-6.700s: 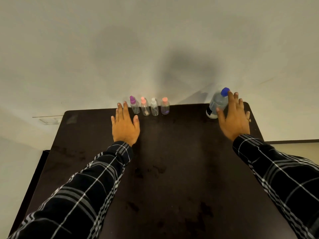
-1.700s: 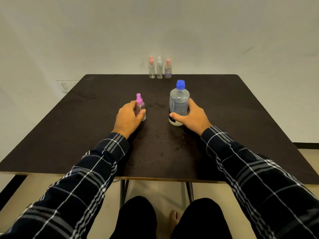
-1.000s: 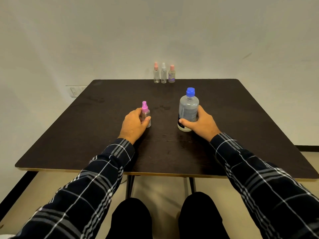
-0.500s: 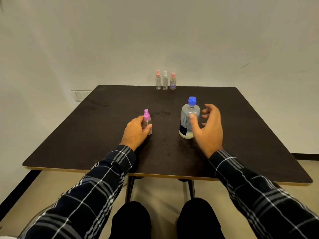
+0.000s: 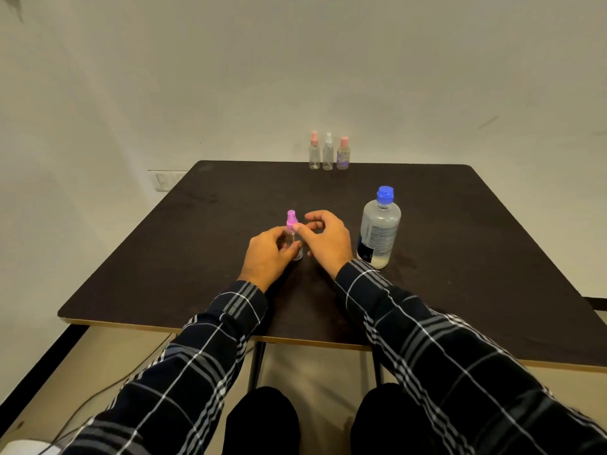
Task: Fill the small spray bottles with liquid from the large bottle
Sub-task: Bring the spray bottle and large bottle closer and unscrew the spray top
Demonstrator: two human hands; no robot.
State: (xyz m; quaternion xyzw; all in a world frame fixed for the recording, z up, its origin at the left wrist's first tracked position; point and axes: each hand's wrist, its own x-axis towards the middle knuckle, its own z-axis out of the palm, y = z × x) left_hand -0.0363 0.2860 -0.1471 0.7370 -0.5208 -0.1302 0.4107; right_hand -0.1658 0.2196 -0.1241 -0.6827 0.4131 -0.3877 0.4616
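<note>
A small clear spray bottle with a pink pump cap [image 5: 291,221] stands on the dark table [image 5: 460,244]. My left hand [image 5: 267,256] grips its body from the left. My right hand [image 5: 326,241] is right beside it, thumb tip touching the base of the pink cap, fingers curled. The large clear bottle with a blue cap [image 5: 379,229] stands upright to the right of my right hand, untouched, with some liquid at its bottom. Three more small spray bottles [image 5: 327,153] stand in a row at the table's far edge.
A pale wall rises close behind the table's far edge. A wall socket [image 5: 162,181] sits low on the left. The table's near edge runs just above my knees. A cable lies on the floor at lower left.
My right hand has let go of the large bottle and moved left to the pink-capped bottle's cap. My left hand still holds that small bottle.
</note>
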